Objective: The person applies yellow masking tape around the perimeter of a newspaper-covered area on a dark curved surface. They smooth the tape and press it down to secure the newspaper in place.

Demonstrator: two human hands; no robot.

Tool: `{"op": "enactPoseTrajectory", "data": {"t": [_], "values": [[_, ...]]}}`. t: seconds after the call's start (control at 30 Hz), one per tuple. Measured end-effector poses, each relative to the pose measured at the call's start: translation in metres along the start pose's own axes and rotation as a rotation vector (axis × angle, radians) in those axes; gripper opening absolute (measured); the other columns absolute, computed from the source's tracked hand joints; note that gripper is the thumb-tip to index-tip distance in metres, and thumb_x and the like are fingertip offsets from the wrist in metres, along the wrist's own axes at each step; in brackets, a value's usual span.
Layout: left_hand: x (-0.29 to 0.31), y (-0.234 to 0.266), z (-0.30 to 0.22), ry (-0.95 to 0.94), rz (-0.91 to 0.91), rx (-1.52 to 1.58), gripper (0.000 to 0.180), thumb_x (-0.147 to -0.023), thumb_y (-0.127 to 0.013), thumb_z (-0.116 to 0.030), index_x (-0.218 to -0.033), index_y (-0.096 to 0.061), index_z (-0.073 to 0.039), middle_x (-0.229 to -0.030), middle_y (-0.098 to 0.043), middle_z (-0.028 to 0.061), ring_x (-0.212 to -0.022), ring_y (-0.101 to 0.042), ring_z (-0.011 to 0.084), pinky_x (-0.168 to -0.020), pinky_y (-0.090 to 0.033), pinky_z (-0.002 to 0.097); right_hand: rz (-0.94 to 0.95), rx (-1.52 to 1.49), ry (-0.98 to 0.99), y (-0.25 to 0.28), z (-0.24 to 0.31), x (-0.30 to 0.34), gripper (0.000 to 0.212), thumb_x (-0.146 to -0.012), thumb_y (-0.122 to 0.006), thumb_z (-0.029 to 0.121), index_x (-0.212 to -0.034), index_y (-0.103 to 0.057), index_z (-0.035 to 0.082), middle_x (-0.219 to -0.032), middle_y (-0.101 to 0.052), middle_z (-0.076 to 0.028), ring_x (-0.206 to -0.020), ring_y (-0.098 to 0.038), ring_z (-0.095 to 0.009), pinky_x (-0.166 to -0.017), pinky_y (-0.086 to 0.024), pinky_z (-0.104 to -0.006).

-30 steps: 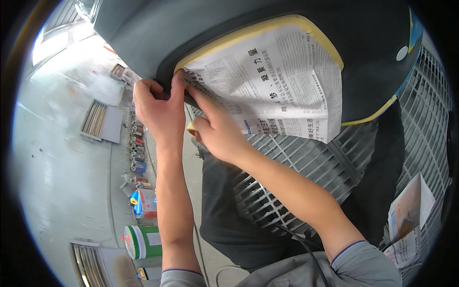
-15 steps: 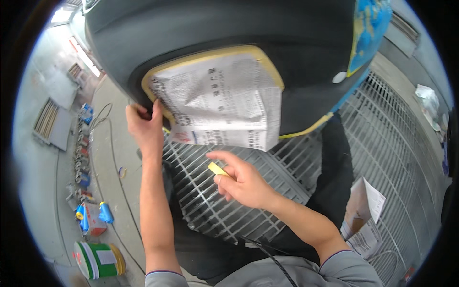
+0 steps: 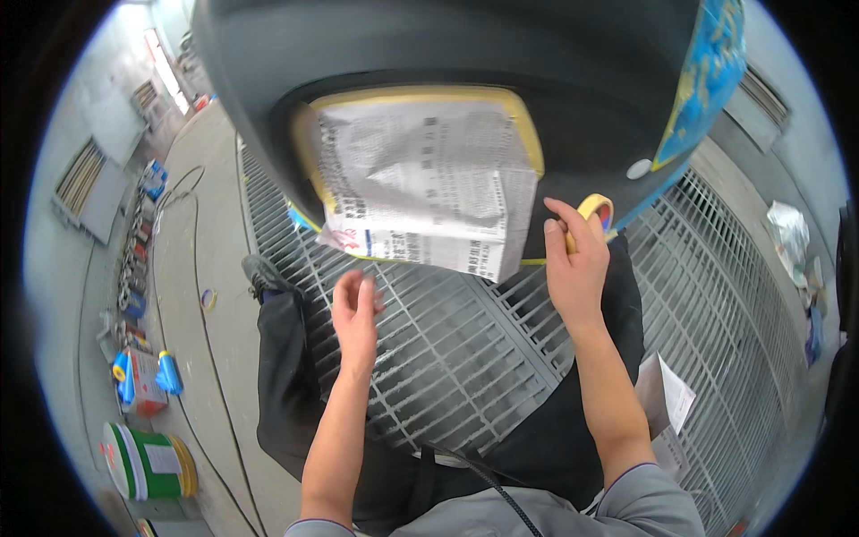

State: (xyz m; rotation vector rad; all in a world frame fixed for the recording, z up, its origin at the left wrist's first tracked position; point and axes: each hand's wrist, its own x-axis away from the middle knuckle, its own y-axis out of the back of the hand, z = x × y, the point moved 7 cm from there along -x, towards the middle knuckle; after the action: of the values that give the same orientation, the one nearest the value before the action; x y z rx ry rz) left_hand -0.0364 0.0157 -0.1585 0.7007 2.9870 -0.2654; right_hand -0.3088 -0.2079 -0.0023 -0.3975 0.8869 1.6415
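Note:
A dark grey curved panel (image 3: 429,40) stands before me with a recess in its face. Newspaper (image 3: 438,179) covers the recess; yellow masking tape (image 3: 528,134) runs along its top and right edges, and its lower edge hangs loose. My right hand (image 3: 580,259) grips a roll of yellow masking tape (image 3: 594,205) just right of the newspaper. Below the paper's lower left corner is my left hand (image 3: 358,313), apart from it, fingers parted and holding nothing.
Metal floor grating (image 3: 447,340) lies beneath. A green and white bucket (image 3: 148,461) stands at lower left, near blue rolls (image 3: 167,371) and a row of cans along the wall. Folded paper (image 3: 664,394) lies at right. A cable (image 3: 199,268) crosses the left floor.
My left hand has let go of the panel's left edge area and dropped down and right. My right hand has moved up and right with the tape roll, which now shows side-on.

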Motion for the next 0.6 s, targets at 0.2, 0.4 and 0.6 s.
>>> {"op": "enactPoseTrajectory", "data": {"t": [0.2,0.4,0.6], "values": [[-0.039,0.005,-0.063,-0.336,-0.164,-0.003,0.052,-0.111,-0.066,-0.017,-0.158,-0.047,-0.007,-0.136,-0.058,0.0106,-0.117,-0.062,0.0173,-0.091,-0.059,0.0328,0.047,0.066,0.16,-0.013,0.019,0.023,0.031,-0.099,-0.069,-0.001,-0.128,-0.075,0.003,-0.108,-0.056,-0.012,-0.081,-0.059,-0.018,-0.074,-0.051,-0.0303],[-0.053,-0.002,-0.053,-0.343,-0.123,0.132,0.06,-0.105,-0.068,-0.007,-0.16,-0.044,-0.004,-0.136,-0.056,0.0117,-0.114,-0.063,0.0159,-0.095,-0.056,0.0332,0.21,0.149,0.681,-0.067,0.113,0.015,0.051,-0.08,-0.078,-0.002,-0.13,-0.079,0.01,-0.118,-0.063,-0.019,-0.095,-0.061,-0.032,-0.085,-0.05,-0.0409],[-0.06,-0.009,-0.043,-0.189,-0.221,0.385,0.048,-0.104,-0.07,-0.009,-0.147,-0.051,0.001,-0.118,-0.07,0.011,-0.097,-0.071,0.0137,-0.09,-0.057,0.0305,0.114,0.339,1.299,-0.146,0.215,-0.029,0.064,-0.076,-0.09,0.014,-0.138,-0.076,0.021,-0.136,-0.065,-0.016,-0.12,-0.062,-0.037,-0.097,-0.047,-0.0475]]}}
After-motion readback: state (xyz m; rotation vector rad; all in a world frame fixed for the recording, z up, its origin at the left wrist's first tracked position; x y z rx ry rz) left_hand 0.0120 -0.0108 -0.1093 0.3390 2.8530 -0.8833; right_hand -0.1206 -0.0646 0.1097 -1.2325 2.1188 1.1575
